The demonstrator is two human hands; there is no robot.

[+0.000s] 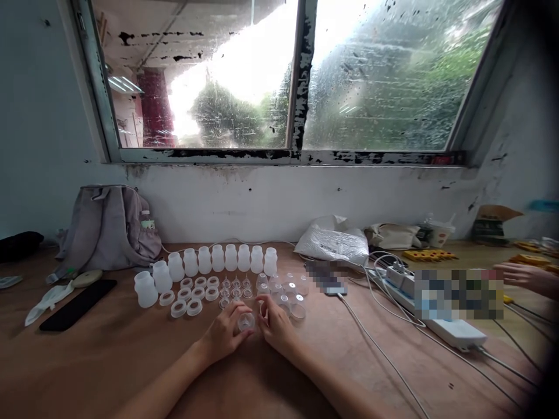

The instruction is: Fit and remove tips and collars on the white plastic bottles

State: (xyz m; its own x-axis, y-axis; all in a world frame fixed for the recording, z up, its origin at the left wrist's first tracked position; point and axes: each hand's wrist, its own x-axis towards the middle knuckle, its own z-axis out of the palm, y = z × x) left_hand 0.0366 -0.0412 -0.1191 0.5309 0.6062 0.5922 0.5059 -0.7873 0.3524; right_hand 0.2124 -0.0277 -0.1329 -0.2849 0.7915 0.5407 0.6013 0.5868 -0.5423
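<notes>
My left hand (225, 330) is closed around the sides of a clear bottle cap (246, 322), its round end facing me; whether another part sits inside it I cannot make out. Just right of it, my right hand (275, 326) has its fingers curled together, and what they hold, if anything, is hidden. Beyond my hands stand several small clear nipples (236, 285) with pointed tips. Several domed clear caps (298, 308) are grouped by my right hand. Frosted rings (194, 307) lie at the left, and white baby bottles (176, 267) without tops form a curved row behind.
A grey backpack (107, 227), a black flat case (78, 305) and a wrapper (49, 302) are at the left. Rightward are a silver bag (334, 241), a phone (335, 288) on a cable and a power strip (458, 333). Another person's hand (530, 278) shows far right.
</notes>
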